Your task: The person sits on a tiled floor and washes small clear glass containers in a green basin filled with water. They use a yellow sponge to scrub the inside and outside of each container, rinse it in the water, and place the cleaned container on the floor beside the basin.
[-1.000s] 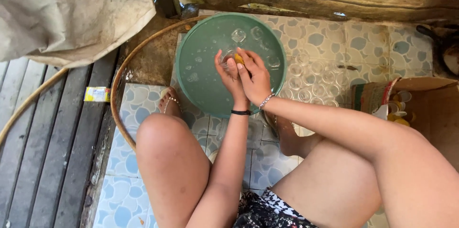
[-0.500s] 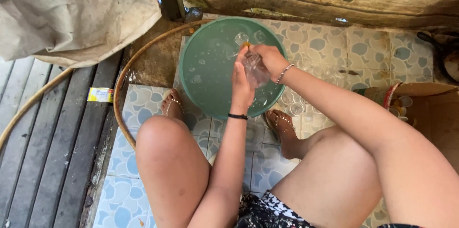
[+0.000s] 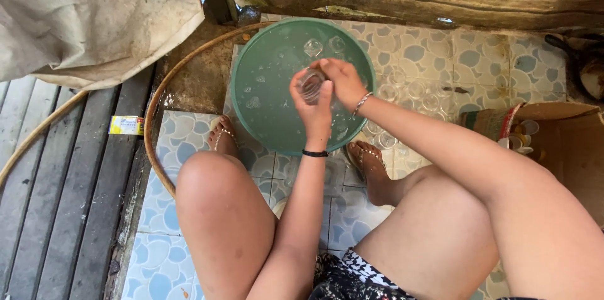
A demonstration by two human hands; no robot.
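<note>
Both hands, left hand [image 3: 313, 106] & right hand [image 3: 340, 81], grip glass [image 3: 310, 84] over green basin [image 3: 264, 86]; yellow packet [image 3: 126, 125] on planks.

A small flat packet [image 3: 126, 125], rectangular, yellow with a white part, lies on the dark wooden planks just left of the green basin [image 3: 264, 86]. Well right of the basin stands an open brown cardboard box [image 3: 566, 149]; small round things show inside its left edge.
</note>
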